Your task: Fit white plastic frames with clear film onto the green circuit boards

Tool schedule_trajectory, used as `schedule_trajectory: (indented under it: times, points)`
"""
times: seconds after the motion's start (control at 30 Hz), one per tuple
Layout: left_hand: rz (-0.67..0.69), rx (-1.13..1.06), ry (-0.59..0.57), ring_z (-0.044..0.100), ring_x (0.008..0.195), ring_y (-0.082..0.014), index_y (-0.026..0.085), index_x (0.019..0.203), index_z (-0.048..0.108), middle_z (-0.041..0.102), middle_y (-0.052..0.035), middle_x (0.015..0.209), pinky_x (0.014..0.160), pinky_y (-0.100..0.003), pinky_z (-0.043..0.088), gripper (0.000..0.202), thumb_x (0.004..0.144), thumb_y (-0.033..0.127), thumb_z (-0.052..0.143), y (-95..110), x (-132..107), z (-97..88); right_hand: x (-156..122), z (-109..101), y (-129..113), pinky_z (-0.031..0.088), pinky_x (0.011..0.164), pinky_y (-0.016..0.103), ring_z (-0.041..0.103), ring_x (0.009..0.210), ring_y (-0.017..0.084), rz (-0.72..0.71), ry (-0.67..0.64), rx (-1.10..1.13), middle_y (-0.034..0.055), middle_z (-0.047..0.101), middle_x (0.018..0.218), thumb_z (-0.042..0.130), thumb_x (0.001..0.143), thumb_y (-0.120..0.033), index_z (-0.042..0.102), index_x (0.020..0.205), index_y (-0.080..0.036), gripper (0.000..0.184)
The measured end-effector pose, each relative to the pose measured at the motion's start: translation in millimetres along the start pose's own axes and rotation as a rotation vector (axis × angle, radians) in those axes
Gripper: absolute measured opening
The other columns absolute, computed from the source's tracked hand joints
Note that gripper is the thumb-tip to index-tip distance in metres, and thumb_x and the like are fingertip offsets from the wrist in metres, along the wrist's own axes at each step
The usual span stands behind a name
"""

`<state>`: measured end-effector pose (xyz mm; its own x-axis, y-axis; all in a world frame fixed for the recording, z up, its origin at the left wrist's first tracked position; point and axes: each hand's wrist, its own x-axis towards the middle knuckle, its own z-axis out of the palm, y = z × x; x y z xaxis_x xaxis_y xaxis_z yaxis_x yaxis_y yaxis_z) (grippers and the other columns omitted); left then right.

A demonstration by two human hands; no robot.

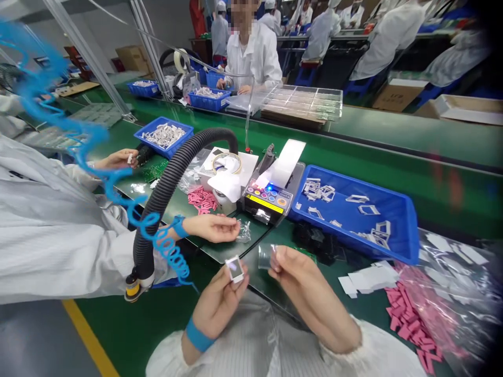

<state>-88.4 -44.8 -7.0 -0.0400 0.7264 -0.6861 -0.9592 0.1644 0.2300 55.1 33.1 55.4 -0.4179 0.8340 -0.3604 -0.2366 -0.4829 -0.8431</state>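
Observation:
My left hand (222, 296) pinches a small white square frame part (235, 268) with a dark window, held up over the green bench. My right hand (293, 269) pinches a small clear piece of film (266, 256) just to the right of that part. The two hands are close together, a few centimetres apart. A blue band circles my left wrist (197, 335).
A blue bin (393, 246) with several white frames sits to the right, a tape dispenser (269, 199) with lit buttons ahead. Pink tabs (408, 319) and white slips (365, 280) lie at right. A co-worker's hand (214, 228) and a black corrugated hose (173, 178) are at left.

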Motion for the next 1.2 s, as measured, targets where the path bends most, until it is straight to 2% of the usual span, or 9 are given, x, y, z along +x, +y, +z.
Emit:
schedule_trajectory:
  times: [0.07,0.17,0.27,0.4,0.5,0.83,0.93,1.07,1.2]
  points:
    - [-0.050,0.016,-0.113,0.069,0.087,-0.0157,0.012,0.087,0.068,0.074,-0.0067,0.092,0.093,-0.032,0.049,0.012,0.083,0.011,0.056,-7.6,-2.4,27.4,-17.7,-5.5,-8.3,0.041,0.065,0.024,0.046,0.069,0.013,-0.161,-0.034,-0.242,-0.0006,0.047,0.070,0.066,0.077,-0.039,0.054,0.061,-0.019,0.028]
    - [-0.125,0.086,-0.287,0.067,0.087,-0.0149,0.015,0.086,0.069,0.073,-0.0030,0.090,0.090,-0.030,0.049,0.012,0.074,0.016,0.069,-15.4,-7.8,55.9,-36.0,-11.5,-21.2,0.044,0.083,0.033,0.053,0.098,0.022,-0.406,-0.023,-0.571,0.0064,0.056,0.103,0.065,0.077,-0.033,0.059,0.062,-0.021,0.019]
    - [-0.148,0.170,-0.435,0.066,0.082,-0.0133,0.014,0.089,0.069,0.072,-0.0023,0.086,0.083,-0.025,0.049,0.028,0.065,0.024,0.078,-23.3,-12.6,71.4,-42.3,-13.9,-28.4,0.043,0.090,0.041,0.049,0.114,0.028,-0.540,0.023,-0.761,0.0073,0.051,0.127,0.061,0.079,-0.028,0.060,0.064,-0.023,0.016]
    - [-0.159,0.191,-0.467,0.064,0.074,-0.0104,0.014,0.089,0.069,0.071,-0.0004,0.080,0.077,-0.022,0.050,0.035,0.058,0.028,0.082,-32.3,-15.9,79.3,-37.0,-18.3,-31.1,0.042,0.091,0.045,0.047,0.119,0.030,-0.648,0.127,-0.864,0.0070,0.052,0.127,0.059,0.079,-0.025,0.058,0.064,-0.023,0.015]
    - [-0.158,0.180,-0.440,0.065,0.077,-0.0096,0.016,0.087,0.070,0.072,0.0004,0.082,0.079,-0.021,0.050,0.033,0.057,0.025,0.083,-35.4,-16.8,79.9,-32.0,-23.2,-33.8,0.040,0.094,0.046,0.048,0.118,0.030,-0.662,0.171,-0.873,0.0071,0.053,0.126,0.058,0.080,-0.024,0.059,0.066,-0.023,0.014]
    - [-0.116,0.230,-0.438,0.065,0.079,-0.0076,0.016,0.091,0.070,0.073,0.0011,0.083,0.083,-0.020,0.049,0.033,0.061,0.023,0.082,-39.1,-14.7,82.6,-23.0,-31.5,-36.2,0.041,0.088,0.042,0.055,0.103,0.025,-0.604,0.172,-0.867,0.0071,0.060,0.110,0.057,0.078,-0.024,0.057,0.064,-0.022,0.014]
    - [-0.107,0.236,-0.432,0.064,0.077,-0.0080,0.016,0.089,0.070,0.072,0.0019,0.080,0.084,-0.021,0.049,0.029,0.063,0.024,0.080,-39.9,-13.6,83.0,-21.5,-33.3,-37.1,0.043,0.086,0.038,0.057,0.100,0.023,-0.560,0.128,-0.821,0.0067,0.061,0.107,0.055,0.079,-0.023,0.054,0.064,-0.021,0.015]
    - [-0.111,0.231,-0.401,0.065,0.082,-0.0107,0.016,0.088,0.070,0.073,0.0004,0.087,0.086,-0.024,0.048,0.030,0.061,0.022,0.081,-40.6,-12.3,81.9,-19.8,-35.3,-41.8,0.046,0.080,0.032,0.059,0.097,0.020,-0.453,0.046,-0.732,0.0060,0.061,0.106,0.052,0.080,-0.024,0.054,0.063,-0.021,0.018]
    - [-0.114,0.241,-0.408,0.064,0.078,-0.0094,0.017,0.086,0.069,0.071,0.0015,0.082,0.084,-0.023,0.049,0.025,0.064,0.023,0.079,-41.1,-10.5,81.3,-16.2,-36.0,-39.7,0.047,0.079,0.032,0.060,0.092,0.019,-0.500,0.062,-0.784,0.0050,0.063,0.100,0.053,0.079,-0.021,0.052,0.063,-0.021,0.016]
